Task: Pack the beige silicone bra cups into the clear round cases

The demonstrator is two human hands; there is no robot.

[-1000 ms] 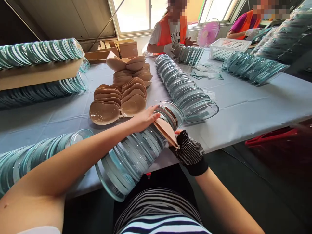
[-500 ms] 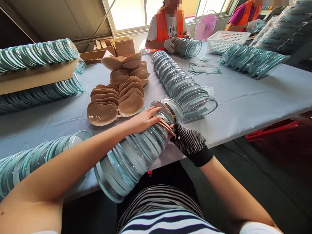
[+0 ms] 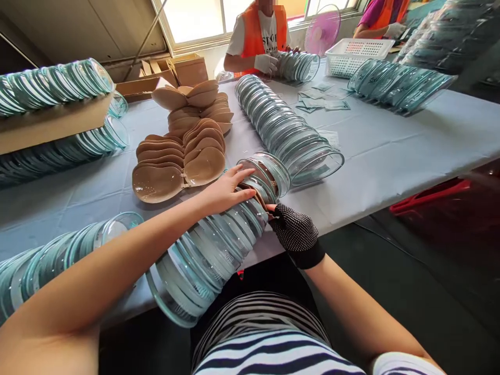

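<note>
A row of nested clear plastic shells lies across the table's front edge, close to my body. My left hand, bare, rests on top of this row with its fingers stretched and apart, near the gap between the shells. In the gap sits a brown stick-on bra, mostly hidden between the shells. My right hand, in a black dotted glove with bare fingertips, is closed on the bra's near edge. Left of my hands, more brown bras lie stacked in overlapping pairs of cups.
Another long row of clear shells runs away behind my hands. More shells lie at the left. A cardboard piece separates stacked shells. Across the table, a gloved person handles shells beside a white basket.
The bra has slid deeper between the shells, with less of it showing. My right hand has moved slightly left with it. My left hand stays on the row. The view has shifted slightly.
</note>
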